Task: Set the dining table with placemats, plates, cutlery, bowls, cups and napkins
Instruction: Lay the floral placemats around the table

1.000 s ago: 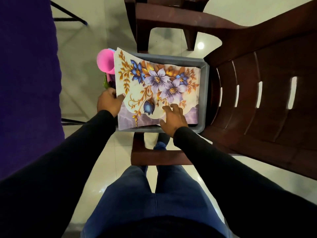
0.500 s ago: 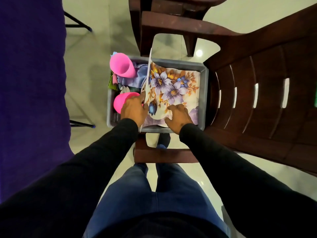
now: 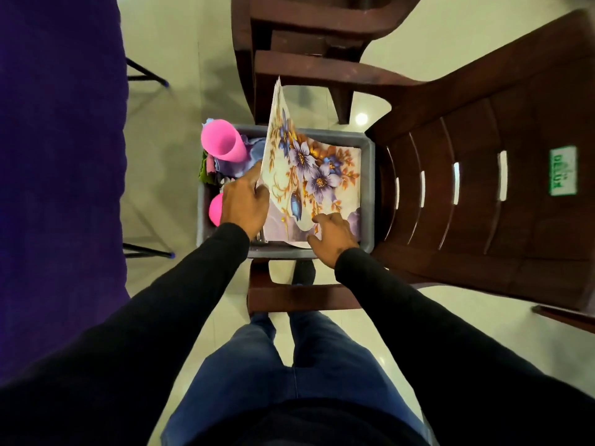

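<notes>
The left hand grips the floral plastic placemat's raised edge; the right hand lies spread on it, seemingly flat (grey plastic tub beneath). A pink plastic cup stands at ten o'clock.

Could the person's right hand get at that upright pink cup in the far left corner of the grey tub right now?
Probably not directly. The raised floral placemat, held up by the left hand, stands between the right hand and the pink cup in the grey tub. The left hand sits nearer.

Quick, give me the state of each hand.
Left hand: holding the lifted edge of the floral placemat.
Right hand: fingers spread, touching the placemat's near corner; no clear grip.
</notes>
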`<state>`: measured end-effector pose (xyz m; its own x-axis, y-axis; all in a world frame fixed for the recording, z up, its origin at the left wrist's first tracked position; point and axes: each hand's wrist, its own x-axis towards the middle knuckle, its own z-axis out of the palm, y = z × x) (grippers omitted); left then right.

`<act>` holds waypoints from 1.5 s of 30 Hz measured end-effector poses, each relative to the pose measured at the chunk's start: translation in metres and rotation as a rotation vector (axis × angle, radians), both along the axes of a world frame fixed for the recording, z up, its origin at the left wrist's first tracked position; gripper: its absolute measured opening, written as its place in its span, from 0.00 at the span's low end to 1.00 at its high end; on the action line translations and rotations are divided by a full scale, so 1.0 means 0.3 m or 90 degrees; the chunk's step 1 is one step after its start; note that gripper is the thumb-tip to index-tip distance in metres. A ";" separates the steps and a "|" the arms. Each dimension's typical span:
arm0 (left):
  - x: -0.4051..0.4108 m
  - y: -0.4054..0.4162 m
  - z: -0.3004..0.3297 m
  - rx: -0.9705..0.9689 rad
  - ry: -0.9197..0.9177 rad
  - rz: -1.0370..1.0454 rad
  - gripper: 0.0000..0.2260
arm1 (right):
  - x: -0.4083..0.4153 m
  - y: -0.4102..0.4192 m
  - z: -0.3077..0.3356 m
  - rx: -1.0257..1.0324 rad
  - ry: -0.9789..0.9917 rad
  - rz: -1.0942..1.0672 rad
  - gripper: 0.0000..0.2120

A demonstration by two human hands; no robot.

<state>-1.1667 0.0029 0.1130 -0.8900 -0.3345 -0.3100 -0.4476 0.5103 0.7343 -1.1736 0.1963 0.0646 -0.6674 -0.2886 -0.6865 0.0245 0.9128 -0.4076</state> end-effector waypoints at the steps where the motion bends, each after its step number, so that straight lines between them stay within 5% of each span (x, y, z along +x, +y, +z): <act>1: -0.007 0.003 0.032 0.020 0.014 0.019 0.21 | -0.008 0.010 0.009 0.000 0.004 -0.012 0.21; 13: -0.026 0.018 0.363 0.164 0.160 0.074 0.15 | -0.133 0.112 0.110 -0.151 -0.016 -0.364 0.23; 24: 0.191 -0.229 0.537 0.357 0.179 0.245 0.17 | -0.317 0.194 0.200 -0.112 0.012 -0.490 0.33; 30: 0.432 -0.332 0.545 0.359 0.172 0.388 0.16 | -0.352 0.054 0.277 -0.216 0.067 -0.431 0.15; 45: 0.995 -0.612 0.460 0.265 0.125 0.728 0.06 | -0.075 -0.646 0.515 -0.300 0.199 -0.183 0.16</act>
